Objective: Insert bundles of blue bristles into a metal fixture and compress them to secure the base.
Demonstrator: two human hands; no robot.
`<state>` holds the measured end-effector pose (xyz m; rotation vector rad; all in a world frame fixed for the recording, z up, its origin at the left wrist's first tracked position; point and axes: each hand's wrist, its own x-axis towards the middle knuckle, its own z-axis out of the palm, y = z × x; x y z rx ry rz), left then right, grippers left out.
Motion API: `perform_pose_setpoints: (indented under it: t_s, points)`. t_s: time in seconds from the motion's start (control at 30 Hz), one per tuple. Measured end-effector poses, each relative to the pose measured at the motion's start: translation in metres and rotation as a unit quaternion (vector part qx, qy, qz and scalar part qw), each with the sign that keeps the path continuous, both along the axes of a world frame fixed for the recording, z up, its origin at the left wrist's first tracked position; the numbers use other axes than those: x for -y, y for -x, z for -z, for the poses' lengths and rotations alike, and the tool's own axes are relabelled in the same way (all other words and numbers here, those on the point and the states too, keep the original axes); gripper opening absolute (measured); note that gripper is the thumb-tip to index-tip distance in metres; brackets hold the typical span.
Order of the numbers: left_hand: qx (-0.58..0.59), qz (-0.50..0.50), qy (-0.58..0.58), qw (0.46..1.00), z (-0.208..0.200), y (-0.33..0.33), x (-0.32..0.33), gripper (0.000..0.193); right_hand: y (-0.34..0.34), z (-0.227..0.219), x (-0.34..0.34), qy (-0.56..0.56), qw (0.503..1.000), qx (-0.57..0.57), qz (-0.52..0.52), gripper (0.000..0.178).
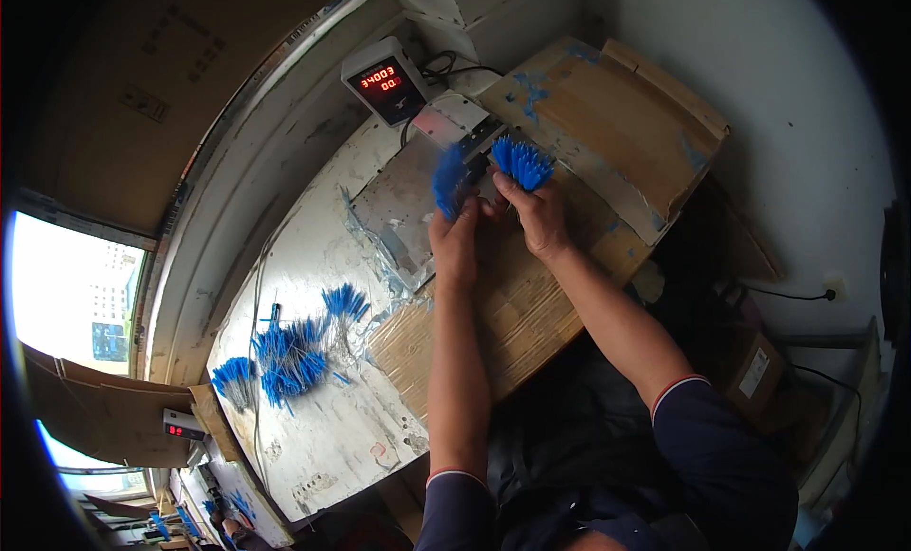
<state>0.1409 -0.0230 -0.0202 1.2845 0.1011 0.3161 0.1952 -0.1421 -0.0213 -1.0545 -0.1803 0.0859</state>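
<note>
Head view: so both hands are full of these skinny, stiff-looking pieces with glossy blue ends. The right hand [539, 217] has its fingers closed around a right bunch [521, 164], thumb pressed on the near side, blue ends fanning up past the fingertips like a brush. The left hand [455, 242] grips a left bunch [448, 179] that sticks up just beyond its fingers, but it's pretty smeared, so I can't make out single pieces or exactly how the fingertips sit. Lower ends of both bunches are mostly hidden by the hands.

Just left of the left fingers is a flat, scuffed metal plate [389, 209]; closer to the body than both hands, ribbed brown cardboard [531, 314]. Well off to the left and nearer the body, a tangled pile [289, 356] shows thin, greyish, wiry stems.
</note>
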Motion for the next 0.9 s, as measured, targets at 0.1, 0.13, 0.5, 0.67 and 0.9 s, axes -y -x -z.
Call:
perform_pose_setpoints:
  t_s: [0.1, 0.13, 0.5, 0.67, 0.9]
  points:
    - [0.014, -0.017, 0.021, 1.000, -0.004, -0.001, 0.000, 0.015, -0.006, 0.016, -0.002, 0.039, 0.999, 0.028, 0.025, 0.008]
    - [0.020, 0.000, 0.102, 0.995, -0.004, 0.000, -0.002, 0.016, -0.006, 0.015, -0.005, 0.054, 0.997, 0.061, 0.017, 0.008]
    - [0.028, 0.002, 0.239, 0.971, -0.001, -0.001, -0.015, 0.021, -0.001, 0.014, -0.002, 0.062, 0.996, -0.041, -0.045, 0.013]
    - [0.008, -0.028, 0.177, 0.984, 0.003, -0.003, -0.019, 0.021, 0.001, 0.013, 0.003, 0.031, 0.999, -0.008, -0.026, 0.013]
    - [-0.038, -0.057, 0.111, 0.992, 0.002, 0.000, -0.013, 0.016, 0.010, -0.001, 0.011, 0.069, 0.987, -0.013, -0.147, 0.015]
